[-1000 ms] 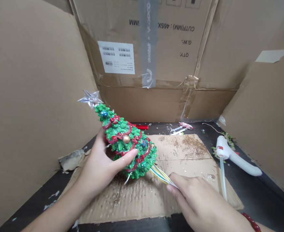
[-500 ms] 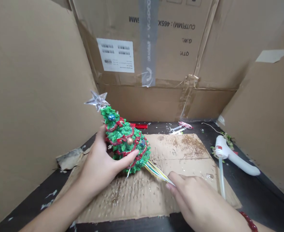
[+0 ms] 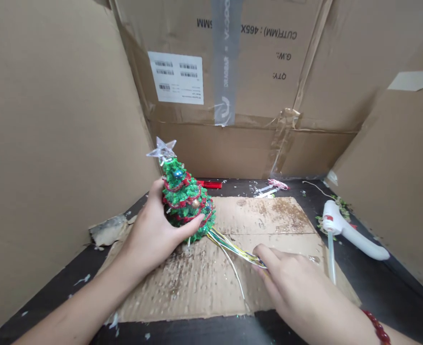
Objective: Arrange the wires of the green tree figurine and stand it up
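A small green Christmas tree (image 3: 188, 203) leans left over the cardboard sheet, trimmed with red garland and little balls. On its tip sits a clear plastic star (image 3: 164, 149). My left hand (image 3: 157, 220) is closed round the tree from the left, thumb across its front; the other fingers are hidden behind it. From the tree's base runs a bundle of thin wires (image 3: 235, 251) in white, yellow and green. My right hand (image 3: 290, 282) pinches the bundle's far end. One white wire (image 3: 236, 273) hangs apart from the bundle and reaches the cardboard's front edge.
A stained cardboard sheet (image 3: 269, 215) covers the dark table. At the right lies a white glue gun (image 3: 355, 239) with a glue stick in it. Behind are a red object (image 3: 211, 184) and pink-and-white string (image 3: 278, 184). Cardboard walls (image 3: 254, 153) stand on three sides.
The tree has come slightly more upright and its star has shifted right. One white wire has separated from the bundle and now droops onto the cardboard. The view has shifted a little.
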`<state>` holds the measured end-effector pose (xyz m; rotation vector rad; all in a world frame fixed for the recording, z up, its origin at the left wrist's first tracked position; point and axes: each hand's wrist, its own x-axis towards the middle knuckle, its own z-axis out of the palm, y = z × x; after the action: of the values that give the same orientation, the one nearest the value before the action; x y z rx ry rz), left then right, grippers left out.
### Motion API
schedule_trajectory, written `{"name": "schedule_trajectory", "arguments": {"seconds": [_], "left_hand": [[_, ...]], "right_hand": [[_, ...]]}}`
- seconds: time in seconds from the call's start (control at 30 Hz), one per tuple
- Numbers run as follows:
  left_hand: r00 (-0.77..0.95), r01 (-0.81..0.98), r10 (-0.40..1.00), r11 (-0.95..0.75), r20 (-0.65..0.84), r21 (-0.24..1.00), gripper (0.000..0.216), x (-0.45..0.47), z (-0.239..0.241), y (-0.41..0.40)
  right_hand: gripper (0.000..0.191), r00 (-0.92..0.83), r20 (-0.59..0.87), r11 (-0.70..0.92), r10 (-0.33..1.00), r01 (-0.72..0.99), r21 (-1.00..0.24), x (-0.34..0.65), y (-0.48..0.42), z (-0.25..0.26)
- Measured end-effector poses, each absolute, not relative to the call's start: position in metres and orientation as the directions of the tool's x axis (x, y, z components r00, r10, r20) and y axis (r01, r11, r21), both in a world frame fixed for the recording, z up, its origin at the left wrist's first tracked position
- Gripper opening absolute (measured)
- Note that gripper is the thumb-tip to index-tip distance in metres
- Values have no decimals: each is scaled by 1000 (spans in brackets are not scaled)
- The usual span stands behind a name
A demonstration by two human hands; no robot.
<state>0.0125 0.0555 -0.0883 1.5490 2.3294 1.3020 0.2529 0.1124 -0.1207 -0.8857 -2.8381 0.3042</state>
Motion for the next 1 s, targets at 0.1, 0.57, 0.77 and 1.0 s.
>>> {"name": "schedule_trajectory", "arguments": {"seconds": [0.1, 0.57, 0.77, 1.0], "left_hand": [[-512, 740, 774, 176, 374, 649, 74, 8, -91, 59], [-395, 834, 816, 125, 423, 538, 79, 2, -100, 63], [-329, 891, 760, 55, 560, 450, 91, 4, -102, 60], [240, 945, 670, -328, 703, -10, 34, 40, -79, 38]], "right_hand": [[15, -818, 131, 816, 561, 518, -258, 253, 113, -119], [12, -718, 465, 855, 518, 432, -286, 258, 112, -106], [10, -677, 487, 818, 553, 327, -473, 262, 111, -99], [12, -686, 295, 664, 665, 362, -654, 259, 113, -98]]}}
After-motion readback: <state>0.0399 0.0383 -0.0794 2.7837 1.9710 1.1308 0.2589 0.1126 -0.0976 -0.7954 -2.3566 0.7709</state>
